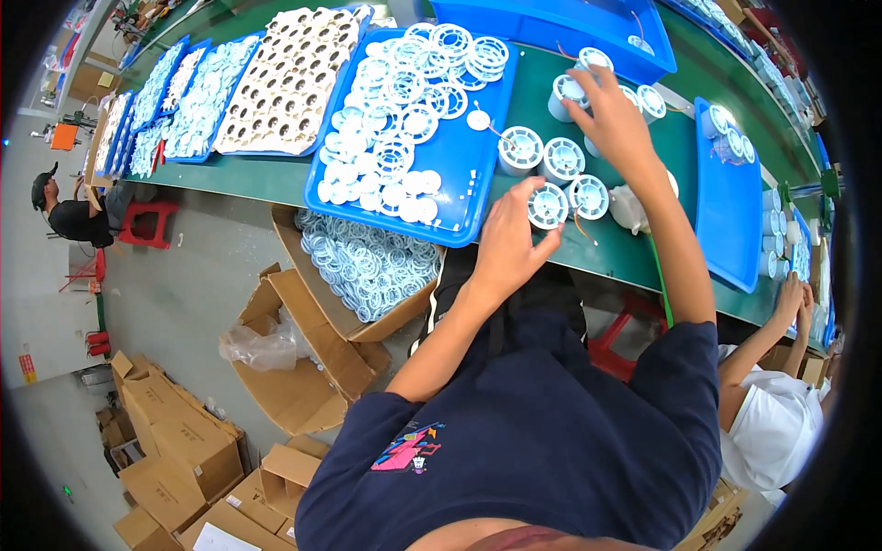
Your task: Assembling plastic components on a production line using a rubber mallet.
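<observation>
My left hand curves around the near side of a pale blue cylinder with a spoked round top, thumb and fingers on either side of it. Farther off, my right hand bends its fingers against another such cylinder; part of its grip is hidden. Between the hands more spoked cylinders stand upright on the green table, among them one and another. A thin wire comes out of some of them. Beside my right forearm lies a whitish bundle, its kind unclear.
A blue tray to the left holds spoked rings and round discs. Beyond are an egg-carton-like tray and a blue bin. Another blue tray lies right, near a co-worker in white. An open carton of rings stands below.
</observation>
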A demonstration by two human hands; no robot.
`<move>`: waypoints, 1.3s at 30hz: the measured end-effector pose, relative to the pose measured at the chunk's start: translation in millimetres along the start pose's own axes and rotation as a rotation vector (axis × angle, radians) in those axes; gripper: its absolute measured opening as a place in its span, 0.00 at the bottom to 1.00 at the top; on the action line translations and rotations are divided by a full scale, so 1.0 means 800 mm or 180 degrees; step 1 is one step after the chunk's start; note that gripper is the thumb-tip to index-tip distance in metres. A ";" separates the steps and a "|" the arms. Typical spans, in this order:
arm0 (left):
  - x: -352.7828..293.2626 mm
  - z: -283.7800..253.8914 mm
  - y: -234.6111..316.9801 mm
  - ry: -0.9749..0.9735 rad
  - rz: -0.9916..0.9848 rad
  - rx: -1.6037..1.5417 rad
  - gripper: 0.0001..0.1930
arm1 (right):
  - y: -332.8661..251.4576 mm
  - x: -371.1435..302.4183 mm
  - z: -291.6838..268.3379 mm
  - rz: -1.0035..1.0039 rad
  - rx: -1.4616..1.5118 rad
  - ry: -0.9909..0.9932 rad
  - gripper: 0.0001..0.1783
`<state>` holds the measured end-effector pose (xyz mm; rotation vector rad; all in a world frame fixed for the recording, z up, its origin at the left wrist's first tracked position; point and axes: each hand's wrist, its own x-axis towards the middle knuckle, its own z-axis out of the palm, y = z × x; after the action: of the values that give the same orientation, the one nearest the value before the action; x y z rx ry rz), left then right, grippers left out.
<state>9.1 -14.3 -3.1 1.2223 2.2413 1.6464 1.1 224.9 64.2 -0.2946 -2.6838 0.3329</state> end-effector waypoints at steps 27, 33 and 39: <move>-0.041 0.004 0.012 0.0514 -0.0123 0.0281 0.38 | -0.114 -0.102 -0.075 0.1071 0.2965 -0.1182 0.10; -0.040 0.014 0.012 0.0584 -0.0145 0.0212 0.38 | -0.121 -0.122 -0.050 0.0799 0.2130 -0.0856 0.10; -0.045 0.005 0.009 0.0671 -0.0201 0.0242 0.38 | -0.132 -0.107 -0.054 0.0739 0.1739 -0.0947 0.10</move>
<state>39.2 -33.8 -11.5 1.0241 2.4585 1.7558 79.6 111.0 99.1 -0.4103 -2.7011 1.2359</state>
